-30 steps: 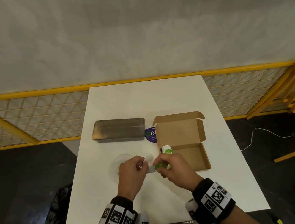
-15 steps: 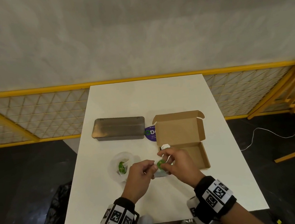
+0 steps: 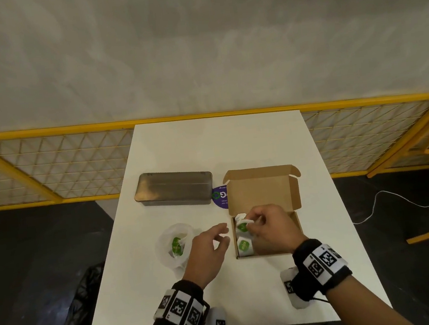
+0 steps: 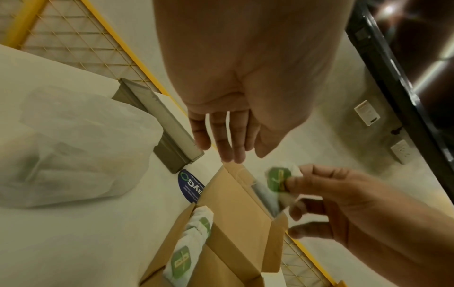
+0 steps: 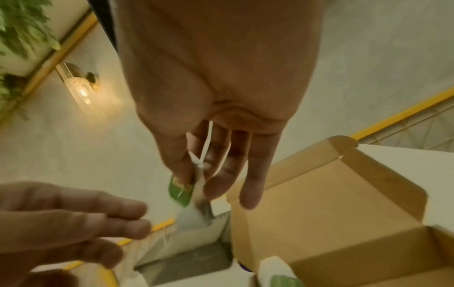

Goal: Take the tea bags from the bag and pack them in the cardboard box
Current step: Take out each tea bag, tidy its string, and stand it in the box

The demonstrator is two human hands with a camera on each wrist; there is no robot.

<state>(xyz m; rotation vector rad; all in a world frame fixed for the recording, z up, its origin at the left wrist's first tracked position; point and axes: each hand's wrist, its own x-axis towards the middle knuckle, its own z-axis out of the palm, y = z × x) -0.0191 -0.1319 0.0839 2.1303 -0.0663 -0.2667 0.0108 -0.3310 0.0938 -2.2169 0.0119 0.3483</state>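
An open cardboard box [image 3: 263, 192] sits right of centre on the white table, lid up. My right hand [image 3: 253, 222] is over its left side and pinches a white tea bag with a green tag [image 3: 242, 227] [image 4: 278, 179] [image 5: 181, 191]. Another tea bag [image 3: 244, 245] [image 4: 190, 244] lies in the box's near left corner. My left hand [image 3: 221, 235] hovers open between the box and a clear plastic bag [image 3: 176, 244] [image 4: 73, 147] that still holds green-tagged tea bags [image 3: 177, 245].
A closed grey metal tin [image 3: 174, 188] lies behind the plastic bag. A purple round sticker [image 3: 220, 195] shows between tin and box. Yellow mesh railing [image 3: 46, 166] runs behind the table. A black bag [image 3: 81, 300] sits on the floor at the left.
My right hand carried the tea bag from in front of the box to over its left side. My left hand let go and spread open. The plastic bag now lies uncovered.
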